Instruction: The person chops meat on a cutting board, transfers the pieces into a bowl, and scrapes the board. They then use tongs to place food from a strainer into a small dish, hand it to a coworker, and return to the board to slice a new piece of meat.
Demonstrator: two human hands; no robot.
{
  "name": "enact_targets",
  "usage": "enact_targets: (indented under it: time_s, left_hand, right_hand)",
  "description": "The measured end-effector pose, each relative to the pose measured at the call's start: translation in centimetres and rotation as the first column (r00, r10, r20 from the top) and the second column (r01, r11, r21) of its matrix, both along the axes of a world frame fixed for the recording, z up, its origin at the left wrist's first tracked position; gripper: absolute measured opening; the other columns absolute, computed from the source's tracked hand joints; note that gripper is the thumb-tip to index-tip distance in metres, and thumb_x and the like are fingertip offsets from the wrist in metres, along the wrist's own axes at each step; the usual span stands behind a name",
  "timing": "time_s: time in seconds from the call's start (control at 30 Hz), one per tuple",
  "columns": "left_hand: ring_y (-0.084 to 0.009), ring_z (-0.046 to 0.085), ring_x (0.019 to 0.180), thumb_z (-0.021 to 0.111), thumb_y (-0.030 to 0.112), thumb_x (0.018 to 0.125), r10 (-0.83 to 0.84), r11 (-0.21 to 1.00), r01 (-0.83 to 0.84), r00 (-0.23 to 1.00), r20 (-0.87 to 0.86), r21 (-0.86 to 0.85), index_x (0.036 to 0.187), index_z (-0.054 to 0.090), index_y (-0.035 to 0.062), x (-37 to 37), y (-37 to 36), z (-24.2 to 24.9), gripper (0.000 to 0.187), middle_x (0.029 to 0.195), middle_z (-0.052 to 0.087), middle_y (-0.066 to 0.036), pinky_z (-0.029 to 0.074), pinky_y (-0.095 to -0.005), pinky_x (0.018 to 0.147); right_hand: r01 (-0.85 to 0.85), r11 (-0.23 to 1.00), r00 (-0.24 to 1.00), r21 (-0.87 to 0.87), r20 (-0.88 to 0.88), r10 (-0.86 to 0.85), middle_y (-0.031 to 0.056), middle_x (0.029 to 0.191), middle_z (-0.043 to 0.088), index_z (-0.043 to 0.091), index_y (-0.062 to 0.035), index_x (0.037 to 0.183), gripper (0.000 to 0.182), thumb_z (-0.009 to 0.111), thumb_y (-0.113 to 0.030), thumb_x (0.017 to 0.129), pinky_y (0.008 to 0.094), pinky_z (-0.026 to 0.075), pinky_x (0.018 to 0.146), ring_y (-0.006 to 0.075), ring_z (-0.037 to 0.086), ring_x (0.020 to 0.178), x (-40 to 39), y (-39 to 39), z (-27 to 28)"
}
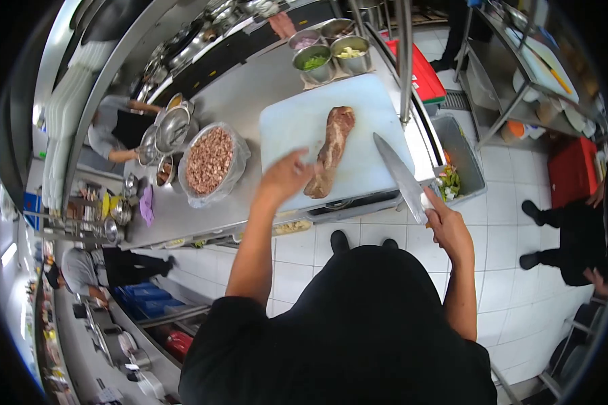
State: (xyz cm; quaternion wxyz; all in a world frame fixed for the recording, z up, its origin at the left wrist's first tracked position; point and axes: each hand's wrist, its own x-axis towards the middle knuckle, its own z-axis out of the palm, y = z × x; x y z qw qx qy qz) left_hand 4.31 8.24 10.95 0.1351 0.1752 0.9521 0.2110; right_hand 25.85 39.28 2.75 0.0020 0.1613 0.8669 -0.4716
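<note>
A long strip of meat (332, 150), reddish brown with pale fat, lies lengthwise on a white cutting board (285, 129). Beside its near end is my left hand (286, 177), its slightly blurred fingers apart and reaching toward the meat with nothing held. My right hand (447, 226) grips the handle of a large kitchen knife (400, 174). The broad blade points up and left, over the board's right edge and apart from the meat.
Left of the board stands a plastic-lined bowl of diced meat (211, 160). Metal containers, one with chopped greens (313, 62), sit behind it. A grey bin (467, 165) with vegetable scraps stands right of the counter (240, 88). Other people work at the left; another stands at the right.
</note>
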Motion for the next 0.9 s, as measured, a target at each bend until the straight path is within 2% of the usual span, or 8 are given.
enact_targets:
  time_s: [0.03, 0.13, 0.17, 0.3, 0.43, 0.6, 0.7, 0.9]
  left_hand:
    - [-0.0322, 0.067, 0.103, 0.072, 0.046, 0.086, 0.022, 1.0, -0.022, 0.999, 0.028, -0.003, 0.136, 0.056, 0.006, 2.1, -1.6, -2.0, 0.066, 0.111, 0.068, -0.019, 0.052, -0.0398, 0.088]
    - [-0.0363, 0.063, 0.106, 0.072, 0.035, 0.087, 0.013, 0.989, 0.006, 0.992, -0.123, 0.149, 0.138, 0.053, 0.0045, 6.3, -2.3, -6.8, 0.062, 0.118, 0.062, -0.021, 0.05, -0.0426, 0.089]
    - [-0.0362, 0.063, 0.103, 0.071, 0.033, 0.087, 0.024, 0.978, 0.016, 0.982, -0.186, 0.207, 0.139, 0.052, 0.0044, 6.6, -1.9, -8.3, 0.062, 0.117, 0.062, -0.021, 0.051, -0.0415, 0.088]
    - [-0.0353, 0.063, 0.102, 0.065, 0.028, 0.091, 0.013, 0.942, 0.054, 0.98, -0.197, 0.33, 0.135, 0.056, 0.0038, 5.5, 2.2, -9.1, 0.05, 0.11, 0.064, -0.018, 0.05, -0.0407, 0.09]
    - [-0.034, 0.064, 0.101, 0.061, 0.025, 0.094, -0.053, 0.949, 0.08, 0.994, -0.097, 0.306, 0.128, 0.063, 0.0035, -1.0, 2.6, -6.3, 0.04, 0.11, 0.066, -0.016, 0.051, -0.0402, 0.089]
    - [-0.0331, 0.065, 0.101, 0.059, 0.018, 0.093, -0.21, 0.973, 0.23, 0.929, -0.305, 0.033, 0.125, 0.067, 0.0086, -10.1, 1.7, -9.0, 0.034, 0.12, 0.065, -0.014, 0.052, -0.0427, 0.091]
    - [-0.0322, 0.063, 0.106, 0.059, 0.016, 0.09, -0.372, 0.928, 0.349, 0.895, -0.247, -0.132, 0.121, 0.068, 0.0083, -10.6, 2.3, -9.6, 0.033, 0.123, 0.064, -0.011, 0.051, -0.0416, 0.096]
    - [-0.0295, 0.061, 0.109, 0.062, 0.018, 0.088, -0.427, 0.891, 0.448, 0.765, -0.483, -0.078, 0.109, 0.072, 0.0106, -7.7, 3.7, -9.8, 0.025, 0.12, 0.065, -0.008, 0.051, -0.0397, 0.093]
  right_hand:
    - [0.017, 0.999, 0.999, -0.033, 0.039, -0.015, 0.0075, 0.071, 0.062, 0.052, -0.0174, 0.146, 0.048, 0.051, -0.015, 0.098, 0.0306, 0.045, 0.046, 0.0127, 0.05, 0.047, 0.0, -0.2, 0.3]
    - [0.076, 0.993, 0.974, -0.087, 0.221, -0.055, 0.0171, 0.073, 0.065, 0.053, -0.0159, 0.144, 0.046, 0.052, -0.02, 0.098, 0.0372, 0.051, 0.06, 0.0238, 0.06, 0.055, -0.7, -1.1, 2.9]
    - [0.093, 0.992, 0.97, -0.084, 0.232, -0.072, 0.012, 0.069, 0.061, 0.053, -0.0156, 0.145, 0.047, 0.052, -0.021, 0.098, 0.0331, 0.047, 0.053, 0.0148, 0.053, 0.048, -0.9, -1.4, 3.2]
    - [0.072, 0.992, 0.965, -0.102, 0.257, -0.043, 0.0111, 0.068, 0.06, 0.052, -0.0122, 0.145, 0.048, 0.053, -0.021, 0.098, 0.0331, 0.046, 0.052, 0.015, 0.049, 0.048, -2.0, -2.0, 3.7]
    - [0.029, 0.998, 0.978, -0.05, 0.209, -0.018, 0.0037, 0.068, 0.056, 0.052, -0.0146, 0.146, 0.047, 0.054, -0.017, 0.098, 0.0272, 0.039, 0.042, 0.0096, 0.045, 0.046, -2.2, -1.8, 3.9]
    - [0.043, 0.998, 0.971, -0.044, 0.235, -0.032, 0.0068, 0.072, 0.06, 0.05, -0.017, 0.147, 0.049, 0.052, -0.017, 0.099, 0.0286, 0.043, 0.042, 0.0109, 0.048, 0.047, -1.3, -1.9, 3.3]
    - [0.053, 0.997, 0.967, -0.049, 0.251, -0.039, 0.0085, 0.074, 0.061, 0.048, -0.0182, 0.149, 0.05, 0.051, -0.017, 0.099, 0.0298, 0.045, 0.042, 0.0117, 0.05, 0.048, -0.6, -2.1, 3.3]
    - [0.069, 0.994, 0.966, -0.081, 0.253, -0.047, 0.0093, 0.071, 0.061, 0.047, -0.0156, 0.149, 0.051, 0.05, -0.017, 0.098, 0.032, 0.046, 0.043, 0.0134, 0.051, 0.047, -0.6, -2.5, 2.6]
